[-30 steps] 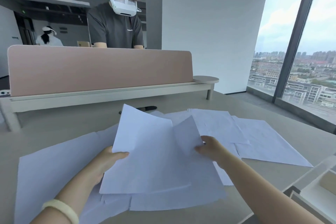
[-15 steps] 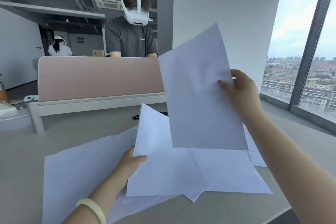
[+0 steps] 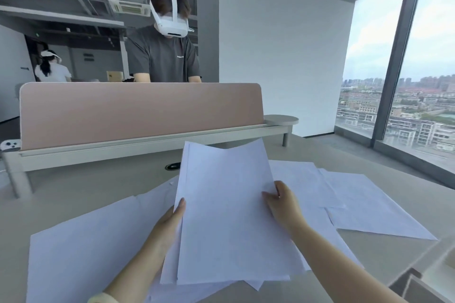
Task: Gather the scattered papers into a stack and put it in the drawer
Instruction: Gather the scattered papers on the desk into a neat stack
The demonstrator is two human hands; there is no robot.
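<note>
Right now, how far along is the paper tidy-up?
Partly done. A few sheets are already gathered into a stack. In hand: the left hand and right hand hold it by its side edges above the desk. Left: the loose sheets on the left, the loose sheets on the right, then the drawer, barely visible at lower right.

A pale cream bangle [image 3: 101, 299] rings my wrist just behind my left hand [image 3: 170, 224]; both forearms [image 3: 344, 261] are bare.
</note>
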